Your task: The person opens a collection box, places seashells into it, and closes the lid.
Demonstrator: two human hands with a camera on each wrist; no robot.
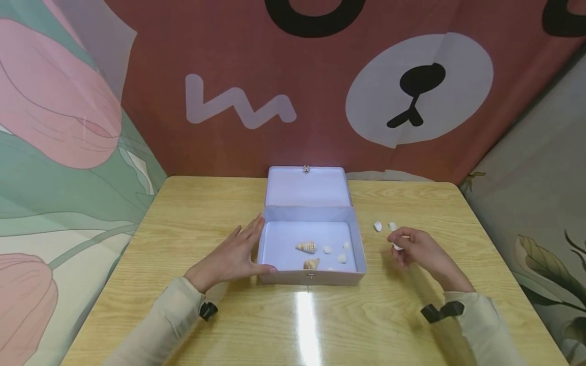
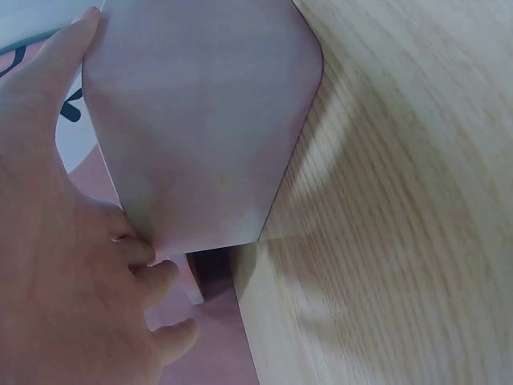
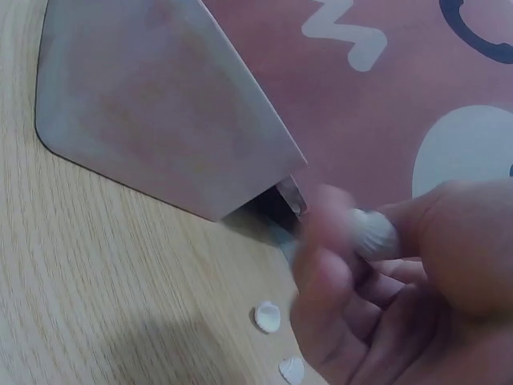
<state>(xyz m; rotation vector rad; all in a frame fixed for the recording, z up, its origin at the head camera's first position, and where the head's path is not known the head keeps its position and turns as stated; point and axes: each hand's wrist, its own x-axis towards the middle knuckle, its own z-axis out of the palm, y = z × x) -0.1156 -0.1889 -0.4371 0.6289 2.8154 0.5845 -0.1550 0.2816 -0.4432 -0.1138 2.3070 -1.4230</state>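
A pale lidded box (image 1: pixel 339 278) stands in the middle of the table with its lid (image 1: pixel 305 187) raised. Inside it lie a striped spiral shell (image 1: pixel 306 247), a tan conch-like shell (image 1: pixel 312 264) and several small white shells (image 1: pixel 342 258). My left hand (image 1: pixel 231 257) rests on the box's left side, thumb at the front corner and extended fingers along the rim. To the right of the box, my right hand (image 1: pixel 418 251) pinches a small white ribbed seashell (image 3: pixel 374 234) between thumb and fingers, above the table. Two more white seashells (image 1: pixel 377 226) lie just beyond that hand.
The wooden table (image 1: pixel 206 213) reaches back to a reddish cloth (image 1: pixel 229 147) with a cartoon face. Patterned cloths hang at the left and right. A small metal clasp (image 1: pixel 306 169) sits on the lid's top edge. Light glares off the table in front of the box.
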